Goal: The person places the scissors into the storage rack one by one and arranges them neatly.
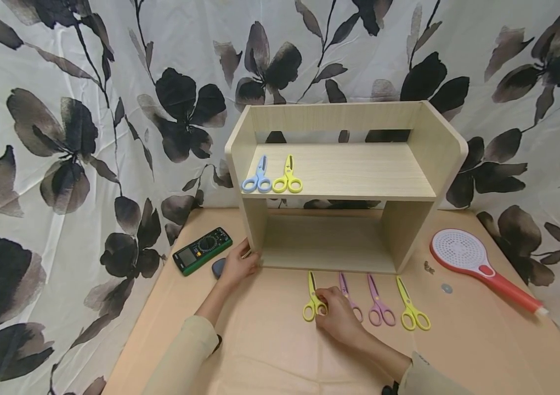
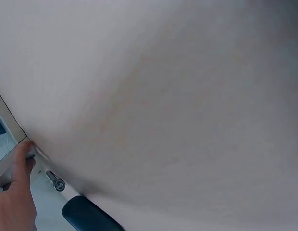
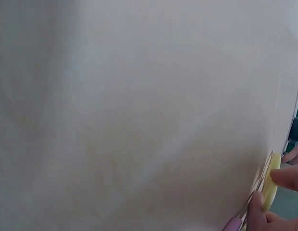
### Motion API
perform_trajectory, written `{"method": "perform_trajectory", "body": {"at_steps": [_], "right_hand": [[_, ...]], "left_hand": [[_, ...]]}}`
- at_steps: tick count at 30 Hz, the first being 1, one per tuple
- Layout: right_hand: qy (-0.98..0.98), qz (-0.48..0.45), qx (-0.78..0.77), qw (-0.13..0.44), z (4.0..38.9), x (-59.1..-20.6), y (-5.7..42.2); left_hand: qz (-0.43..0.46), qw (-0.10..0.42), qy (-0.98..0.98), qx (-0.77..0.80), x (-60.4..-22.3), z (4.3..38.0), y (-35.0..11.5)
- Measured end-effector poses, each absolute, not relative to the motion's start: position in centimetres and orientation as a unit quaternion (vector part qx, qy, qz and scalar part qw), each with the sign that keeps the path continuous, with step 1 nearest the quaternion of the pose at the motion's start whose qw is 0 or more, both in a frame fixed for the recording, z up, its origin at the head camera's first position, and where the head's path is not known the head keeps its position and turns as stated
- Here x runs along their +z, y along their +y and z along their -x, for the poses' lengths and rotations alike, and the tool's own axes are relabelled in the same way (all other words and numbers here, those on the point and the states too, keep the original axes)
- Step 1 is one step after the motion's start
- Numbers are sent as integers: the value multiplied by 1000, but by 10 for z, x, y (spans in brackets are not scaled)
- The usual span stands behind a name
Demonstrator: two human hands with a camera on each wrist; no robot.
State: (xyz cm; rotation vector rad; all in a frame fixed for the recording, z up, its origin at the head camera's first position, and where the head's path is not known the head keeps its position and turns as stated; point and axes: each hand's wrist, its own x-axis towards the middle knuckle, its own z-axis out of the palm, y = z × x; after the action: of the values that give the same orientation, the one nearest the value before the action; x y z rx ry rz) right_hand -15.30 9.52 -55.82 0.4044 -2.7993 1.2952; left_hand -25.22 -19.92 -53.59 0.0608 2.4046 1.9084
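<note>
My left hand (image 1: 238, 265) grips the lower left front corner of a small wooden shelf (image 1: 344, 171); in the left wrist view its fingers wrap the panel's edge. With thumb and finger, my right hand (image 1: 343, 319) pinches the handle of the leftmost yellow scissors (image 1: 312, 291) on the table in front of the shelf. The right wrist view shows the yellow handle (image 3: 270, 190) between the fingertips. Just to the right lie purple scissors (image 1: 344, 285), partly hidden by the hand, another purple pair (image 1: 375, 291) and yellow scissors (image 1: 405, 296). Blue scissors (image 1: 258, 174) and yellow scissors (image 1: 287, 174) lie on the upper shelf.
A green multimeter (image 1: 202, 250) and a dark rounded object (image 1: 218, 267) lie left of the shelf. On the right are a red-and-white paddle-shaped brush (image 1: 462, 252), a small metal piece (image 1: 428, 267) and a grey disc (image 1: 446, 288). A flowered cloth (image 1: 126, 109) hangs behind the table.
</note>
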Motion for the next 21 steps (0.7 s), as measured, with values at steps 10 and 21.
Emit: {"method": "perform_trajectory", "body": {"at_steps": [10,21], "right_hand": [[-901,-110,418,6,152,-558,95],[-893,-101,438,8,148,-560,95]], "left_hand": [[-10,39,777,628,-533,252,-198],[-12,38,777,628,-533,253,-198]]}}
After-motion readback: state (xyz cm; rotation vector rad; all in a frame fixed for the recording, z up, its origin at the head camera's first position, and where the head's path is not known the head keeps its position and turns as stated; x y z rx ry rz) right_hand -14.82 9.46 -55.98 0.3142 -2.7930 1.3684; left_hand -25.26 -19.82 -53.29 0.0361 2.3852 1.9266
